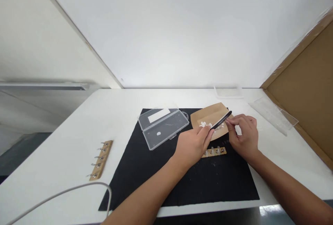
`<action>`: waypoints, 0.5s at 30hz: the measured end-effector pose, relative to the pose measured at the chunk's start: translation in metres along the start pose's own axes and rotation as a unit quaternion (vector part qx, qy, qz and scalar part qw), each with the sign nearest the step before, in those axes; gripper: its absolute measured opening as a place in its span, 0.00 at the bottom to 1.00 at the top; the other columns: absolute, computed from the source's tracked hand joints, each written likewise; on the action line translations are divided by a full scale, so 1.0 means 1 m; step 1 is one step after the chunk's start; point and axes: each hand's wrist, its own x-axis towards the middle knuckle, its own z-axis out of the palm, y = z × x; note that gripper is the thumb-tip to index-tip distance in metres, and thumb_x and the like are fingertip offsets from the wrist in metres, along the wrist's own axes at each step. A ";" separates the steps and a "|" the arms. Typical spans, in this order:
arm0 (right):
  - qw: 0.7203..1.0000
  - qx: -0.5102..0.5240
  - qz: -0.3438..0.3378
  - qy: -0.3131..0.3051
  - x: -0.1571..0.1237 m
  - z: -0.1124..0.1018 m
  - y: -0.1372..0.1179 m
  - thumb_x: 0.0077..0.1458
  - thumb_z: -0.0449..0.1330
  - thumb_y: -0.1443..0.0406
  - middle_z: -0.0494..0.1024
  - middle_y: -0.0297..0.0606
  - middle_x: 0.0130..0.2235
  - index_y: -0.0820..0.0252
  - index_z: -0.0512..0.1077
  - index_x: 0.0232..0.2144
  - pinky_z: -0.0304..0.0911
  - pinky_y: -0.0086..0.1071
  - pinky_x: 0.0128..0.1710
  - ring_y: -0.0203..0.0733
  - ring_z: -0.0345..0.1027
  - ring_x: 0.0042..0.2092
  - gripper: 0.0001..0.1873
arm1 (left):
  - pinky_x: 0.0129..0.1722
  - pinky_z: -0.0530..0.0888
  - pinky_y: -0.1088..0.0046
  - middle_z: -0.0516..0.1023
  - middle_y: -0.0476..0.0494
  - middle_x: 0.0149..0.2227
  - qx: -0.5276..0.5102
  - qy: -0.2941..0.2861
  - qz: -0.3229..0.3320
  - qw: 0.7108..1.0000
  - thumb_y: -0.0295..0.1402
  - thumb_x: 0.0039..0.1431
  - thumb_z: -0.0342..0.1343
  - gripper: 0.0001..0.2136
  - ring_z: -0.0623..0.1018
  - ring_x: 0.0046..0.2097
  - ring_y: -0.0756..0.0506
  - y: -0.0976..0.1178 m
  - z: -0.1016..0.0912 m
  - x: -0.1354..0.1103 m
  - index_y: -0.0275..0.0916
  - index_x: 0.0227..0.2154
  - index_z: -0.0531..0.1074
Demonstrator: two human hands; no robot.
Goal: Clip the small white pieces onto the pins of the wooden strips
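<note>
My left hand [194,143] is closed around the near end of a slim black tool with a pale upper edge [221,120], which slants up to the right. I cannot make out its exact kind. Close to the tool's far end, my right hand [243,133] has thumb and fingertips pinched together; whatever is between them is too small to tell. Beneath the tool lies a brown paper tray [221,108] with small white pieces [204,124] in it. Partly behind my left hand, a wooden strip [214,152] carries several metal clips with clear pieces.
An open clear plastic case [166,131] lies on the black mat [208,183]. Left of the mat is another wooden strip with clips [101,160], near a pale cable [65,191]. Clear plastic trays [273,114] and a cardboard panel [304,75] stand on the right.
</note>
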 end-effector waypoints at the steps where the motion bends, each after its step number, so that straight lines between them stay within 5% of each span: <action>1: 1.000 0.000 0.000 -0.005 -0.001 0.001 -0.001 0.66 0.64 0.71 0.81 0.32 0.34 0.55 0.69 0.36 0.58 0.44 0.47 0.40 0.75 0.34 0.08 | 0.27 0.66 0.72 0.83 0.48 0.30 0.005 0.005 0.004 1.000 0.37 0.77 0.51 0.11 0.82 0.30 0.48 0.000 0.001 0.000 0.40 0.43 0.76; 15: 0.997 -0.010 -0.031 -0.068 0.006 0.001 -0.007 0.68 0.62 0.69 0.77 0.29 0.29 0.56 0.68 0.30 0.55 0.41 0.42 0.36 0.71 0.30 0.12 | 0.26 0.63 0.70 0.79 0.51 0.25 0.055 0.028 0.035 0.997 0.35 0.76 0.54 0.09 0.79 0.26 0.48 0.006 0.008 -0.001 0.39 0.40 0.77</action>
